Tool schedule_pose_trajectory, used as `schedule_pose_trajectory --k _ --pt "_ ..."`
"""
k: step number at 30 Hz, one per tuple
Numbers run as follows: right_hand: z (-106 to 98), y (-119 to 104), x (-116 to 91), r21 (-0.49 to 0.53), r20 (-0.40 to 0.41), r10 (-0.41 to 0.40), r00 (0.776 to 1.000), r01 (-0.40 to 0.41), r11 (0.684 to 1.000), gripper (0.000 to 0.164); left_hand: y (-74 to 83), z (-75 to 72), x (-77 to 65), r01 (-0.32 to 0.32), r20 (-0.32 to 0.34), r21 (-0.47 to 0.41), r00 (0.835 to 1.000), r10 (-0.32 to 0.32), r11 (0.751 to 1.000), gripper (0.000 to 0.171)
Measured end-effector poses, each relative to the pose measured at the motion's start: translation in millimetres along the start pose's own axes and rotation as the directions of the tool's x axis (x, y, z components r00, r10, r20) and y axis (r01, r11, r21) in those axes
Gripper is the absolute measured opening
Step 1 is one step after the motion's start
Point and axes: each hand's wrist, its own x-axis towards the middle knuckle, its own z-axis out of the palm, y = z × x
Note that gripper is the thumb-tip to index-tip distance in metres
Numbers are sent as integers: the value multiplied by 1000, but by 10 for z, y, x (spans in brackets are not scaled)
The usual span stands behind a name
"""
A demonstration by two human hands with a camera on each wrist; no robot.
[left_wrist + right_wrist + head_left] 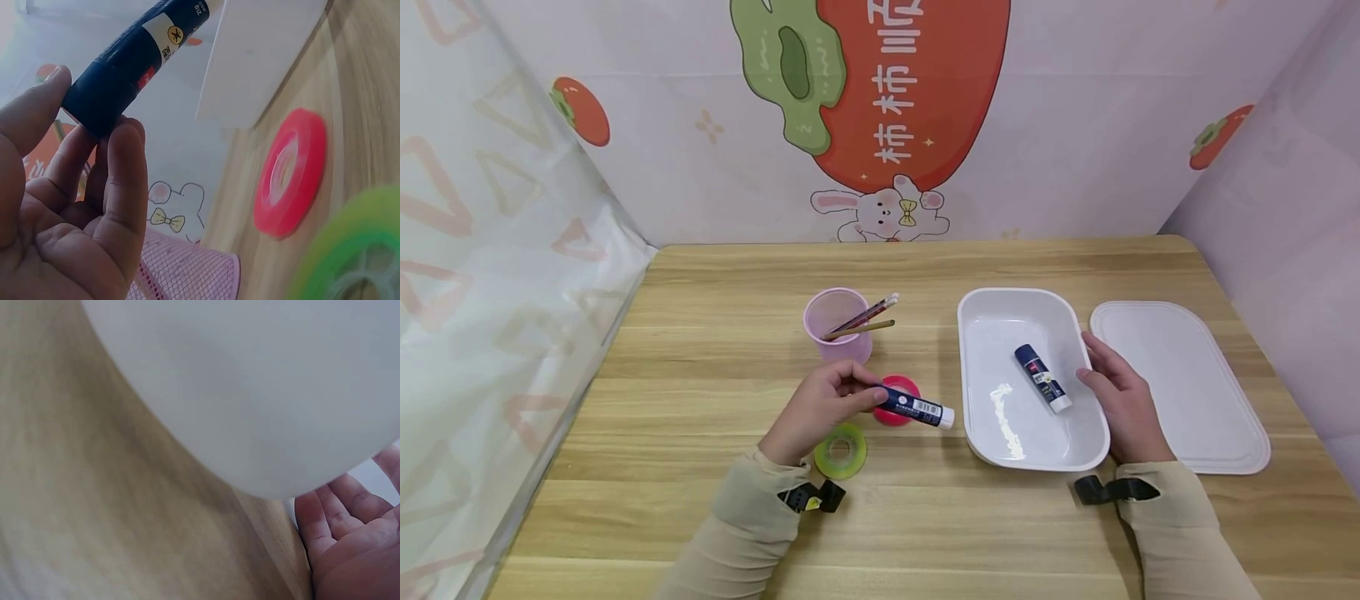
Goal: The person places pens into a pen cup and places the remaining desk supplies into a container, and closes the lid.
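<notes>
Navy cylindrical glue stick [913, 407] just left of the glossy white rectangular box [988, 358]
Left hand [822, 410] pinches its dark end, long axis pointing boxward; right hand [1124, 407] grips the box's right wall between thumb and fingers.

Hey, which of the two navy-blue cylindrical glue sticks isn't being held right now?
The navy-blue cylindrical glue stick lying inside the white rectangular tub; the other glue stick is pinched in the left hand, outside the tub.
</notes>
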Motion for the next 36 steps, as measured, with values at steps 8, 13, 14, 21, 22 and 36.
schedule_pose_trajectory --k 8,13,14,21,22,36 --pt "-6 10 5 -7 3 7 1000 -7 1000 55 36 160 72 -34 14 26 999 34 999 17" --pt "-6 -4 1 -11 1 12 1000 -12 1000 55 58 269 111 -52 31 -35 998 53 998 18" --pt "-5 -6 1 -11 1 12 1000 -12 1000 55 63 292 114 -49 33 -46 998 50 998 17" --pt "-4 3 5 -10 2 10 1000 -10 1000 55 59 437 160 -76 51 -42 996 78 996 15" --pt "-4 4 8 -10 3 10 1000 -10 1000 55 59 455 168 -87 52 -25 995 88 996 14" --pt "-5 2 9 -26 2 16 1000 -16 1000 55 58 645 244 -143 77 106 988 136 984 14"
